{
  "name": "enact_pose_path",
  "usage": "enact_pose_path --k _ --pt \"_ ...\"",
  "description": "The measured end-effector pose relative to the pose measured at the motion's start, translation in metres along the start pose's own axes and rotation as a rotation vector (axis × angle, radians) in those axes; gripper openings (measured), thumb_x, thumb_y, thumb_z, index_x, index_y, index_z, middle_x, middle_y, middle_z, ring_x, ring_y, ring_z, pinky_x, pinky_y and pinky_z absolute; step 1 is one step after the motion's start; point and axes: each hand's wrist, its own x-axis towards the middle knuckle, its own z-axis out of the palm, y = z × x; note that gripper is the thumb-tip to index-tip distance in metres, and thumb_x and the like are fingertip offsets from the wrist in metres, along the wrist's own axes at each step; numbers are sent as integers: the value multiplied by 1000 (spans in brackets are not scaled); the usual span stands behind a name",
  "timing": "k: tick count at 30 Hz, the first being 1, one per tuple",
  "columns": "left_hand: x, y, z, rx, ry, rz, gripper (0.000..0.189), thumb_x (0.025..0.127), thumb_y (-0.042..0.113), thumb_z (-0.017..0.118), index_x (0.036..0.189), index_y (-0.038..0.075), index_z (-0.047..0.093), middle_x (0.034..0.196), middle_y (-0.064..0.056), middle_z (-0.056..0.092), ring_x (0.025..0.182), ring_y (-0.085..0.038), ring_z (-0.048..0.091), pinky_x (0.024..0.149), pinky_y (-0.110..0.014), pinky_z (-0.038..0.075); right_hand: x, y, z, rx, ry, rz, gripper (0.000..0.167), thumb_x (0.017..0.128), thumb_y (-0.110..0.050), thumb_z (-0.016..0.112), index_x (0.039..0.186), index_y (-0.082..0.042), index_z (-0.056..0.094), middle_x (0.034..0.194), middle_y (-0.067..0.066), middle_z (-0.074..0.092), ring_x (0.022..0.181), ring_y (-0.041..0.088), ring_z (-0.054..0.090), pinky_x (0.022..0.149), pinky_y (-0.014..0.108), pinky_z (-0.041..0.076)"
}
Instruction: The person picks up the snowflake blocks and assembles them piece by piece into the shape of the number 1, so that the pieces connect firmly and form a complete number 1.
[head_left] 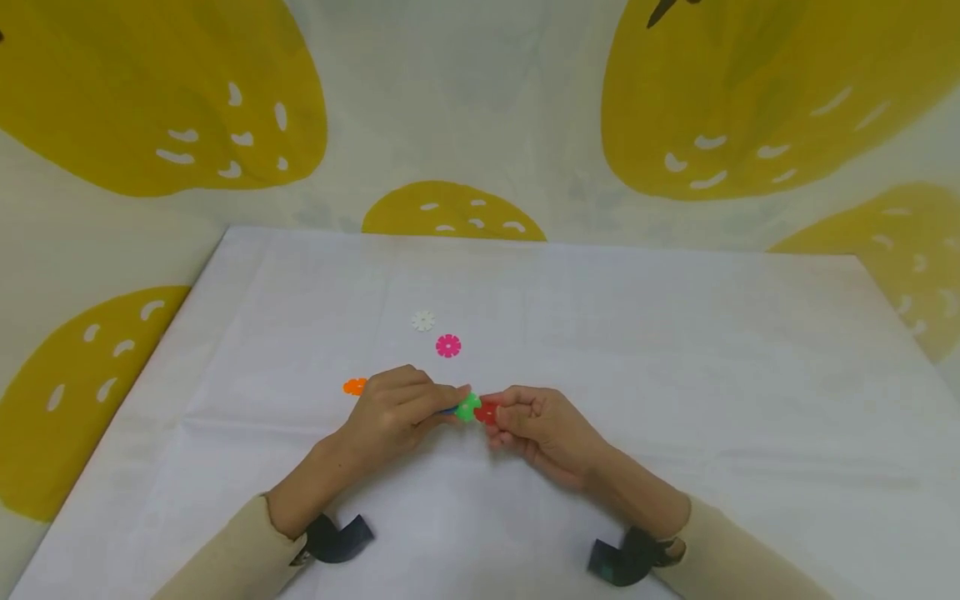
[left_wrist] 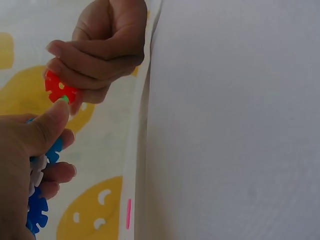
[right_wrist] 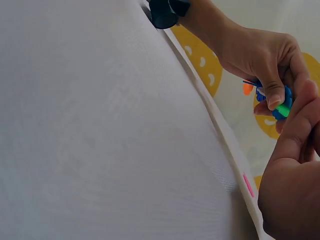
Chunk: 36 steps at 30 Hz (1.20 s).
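Note:
My left hand [head_left: 393, 412] grips a chain of joined, notched plastic discs, partly hidden by its fingers. In the left wrist view the chain shows a blue disc [left_wrist: 38, 212], a white disc [left_wrist: 38, 171] and more blue. A green disc [head_left: 467, 407] sticks out at the thumb. My right hand [head_left: 551, 435] pinches a red notched disc [head_left: 487, 413], whose edge meets the green one. An orange disc [head_left: 353, 387] shows past the left knuckles.
Farther back on the white-covered table [head_left: 675, 333] lie a white notched disc [head_left: 423, 321] and a pink one [head_left: 448, 346]. Behind the table hangs pale cloth with a yellow fruit-like print [head_left: 450, 212]. Dark bands [head_left: 341, 540] circle both wrists.

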Motion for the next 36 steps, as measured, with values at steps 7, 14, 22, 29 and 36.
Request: enact_pose_path --k 7,14,22,29,36 --pt "4 2 -2 24 18 50 28 78 16 81 101 3 73 84 2 72 60 -10 57 60 -21 48 1 3 -1 31 -45 8 15 93 -4 60 106 -2 66 87 6 68 75 14 65 73 22 53" --pt "7 5 -9 71 -65 82 20 85 13 74 103 5 74 81 3 71 61 -11 57 60 -21 48 -1 2 -2 25 -84 8 15 93 -2 61 107 -1 66 85 5 67 71 12 62 68 19 51" --pt "7 6 -14 72 -138 130 18 95 9 58 103 4 73 84 1 71 65 -11 58 65 -22 49 -2 0 -5 6 -152 44 18 93 -3 61 110 -4 67 82 1 67 70 9 62 66 19 51" --pt "6 7 -13 103 -140 185 18 95 7 56 104 2 71 88 0 71 65 -11 57 66 -22 49 -1 0 -4 -23 -143 52 18 92 -4 62 109 -3 67 80 2 67 69 9 60 64 19 51" --pt "6 8 -7 115 -85 189 18 94 5 56 100 3 72 83 0 70 62 -12 54 63 -23 48 0 -2 -1 -30 -75 73 14 92 -2 61 105 -2 66 77 3 64 65 10 58 61 19 49"
